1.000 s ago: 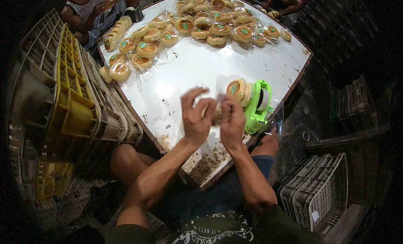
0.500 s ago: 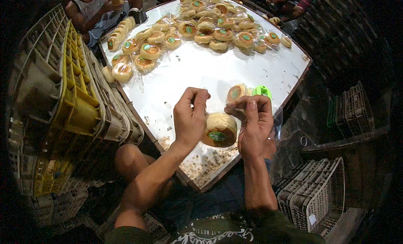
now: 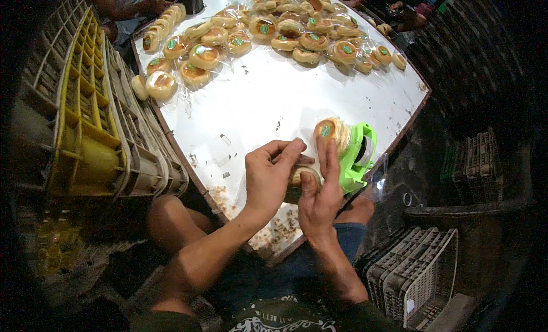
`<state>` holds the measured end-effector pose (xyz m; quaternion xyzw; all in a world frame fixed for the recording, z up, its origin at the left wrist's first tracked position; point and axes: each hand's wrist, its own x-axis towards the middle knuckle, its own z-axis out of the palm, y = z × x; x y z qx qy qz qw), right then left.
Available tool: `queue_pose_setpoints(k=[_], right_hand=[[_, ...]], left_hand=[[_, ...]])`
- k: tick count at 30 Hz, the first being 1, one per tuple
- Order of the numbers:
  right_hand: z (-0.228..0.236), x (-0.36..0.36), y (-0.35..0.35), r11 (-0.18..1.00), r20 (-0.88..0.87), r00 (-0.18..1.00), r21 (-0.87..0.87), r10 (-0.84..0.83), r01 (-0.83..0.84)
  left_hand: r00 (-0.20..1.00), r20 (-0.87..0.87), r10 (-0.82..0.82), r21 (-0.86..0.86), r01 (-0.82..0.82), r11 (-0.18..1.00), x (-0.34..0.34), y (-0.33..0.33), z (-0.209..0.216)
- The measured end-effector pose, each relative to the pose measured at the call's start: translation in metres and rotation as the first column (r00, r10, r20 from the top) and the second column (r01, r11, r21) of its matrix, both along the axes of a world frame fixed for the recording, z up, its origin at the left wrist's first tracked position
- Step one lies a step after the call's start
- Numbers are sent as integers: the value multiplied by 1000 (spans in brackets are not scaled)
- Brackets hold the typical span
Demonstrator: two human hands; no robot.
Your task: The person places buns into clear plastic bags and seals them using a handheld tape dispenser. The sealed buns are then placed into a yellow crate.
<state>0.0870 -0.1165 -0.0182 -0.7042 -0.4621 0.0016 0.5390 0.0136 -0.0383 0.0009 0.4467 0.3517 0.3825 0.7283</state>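
A round bun in a clear plastic bag lies low over the near part of the table, mostly hidden between my hands. My left hand is closed in a pinch on the bag's plastic at the bun's upper left. My right hand is at the bun's right side, two fingers stretched forward and the thumb apart, touching the bag. Just beyond those fingertips lies a short row of bagged buns with a green label. Against its right side stands a bright green tape dispenser with a roll in it.
Many bagged buns are heaped across the far side of the white table. Yellow and grey plastic crates line the left. More crates stand at lower right. Other people work at the far edge.
My hands have come closer together over the bun, which is now mostly covered. My right hand's fingers have straightened forward. The tape dispenser, mostly hidden before, is in full view.
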Motion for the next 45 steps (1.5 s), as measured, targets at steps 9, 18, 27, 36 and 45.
queue_pose_setpoints(k=[9,18,27,36,45], right_hand=[[18,28,-5,986,28,986,-35,163,-162],[20,32,-12,965,49,967,65,251,-254],[-6,53,-28,977,378,902,-115,210,-180],[-12,4,-18,962,-626,778,243,56,127],[-104,151,-84,757,-199,820,-545,-536,362]], left_hand=[[965,-65,-254,419,258,871,-14,17,-6],[995,2,-98,477,85,875,-17,-3,1],[891,-400,214,876,303,374,-20,7,3],[989,-95,116,225,-92,970,3,-19,-29],[989,-144,37,314,10,949,31,-9,-39]])
